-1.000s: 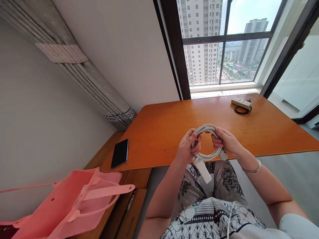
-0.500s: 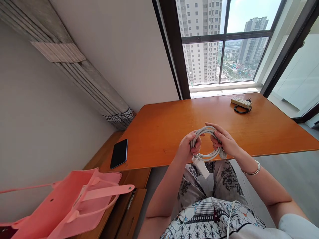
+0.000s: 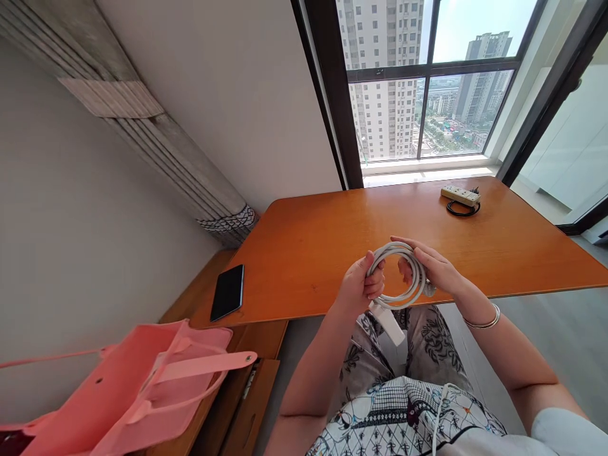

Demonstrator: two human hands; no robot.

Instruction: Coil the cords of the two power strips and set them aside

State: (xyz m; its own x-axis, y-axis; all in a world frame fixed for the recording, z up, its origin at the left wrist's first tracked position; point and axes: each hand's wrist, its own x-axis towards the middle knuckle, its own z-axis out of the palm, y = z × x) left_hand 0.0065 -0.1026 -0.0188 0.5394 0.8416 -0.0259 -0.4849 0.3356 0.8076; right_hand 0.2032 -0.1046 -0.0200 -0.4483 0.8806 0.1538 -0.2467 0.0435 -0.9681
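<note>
A light grey cable (image 3: 418, 282), wound into a coil of several loops, is held up over the front edge of the table. My left hand (image 3: 363, 282) is closed round the coil's left side, with the thumb on top. At the right side, my right hand (image 3: 437, 271) holds the loops loosely, some fingers reaching behind and through the ring. A white rectangular block (image 3: 388, 323) hangs below my left hand at the cable's end, above my lap. Beside the right hand, a small pale piece (image 3: 429, 289) sticks out from the coil; its kind is unclear.
On the brown table (image 3: 304, 253) lie a dark tablet (image 3: 227, 292) at the left and a power strip (image 3: 460, 195) with a black cord at the back right. A pink bag (image 3: 142, 386) stands open at the lower left. The window is behind the table.
The coil and its white block have shifted slightly right and down. My right hand has loosened and moved a little outward, while the left keeps its grip.
</note>
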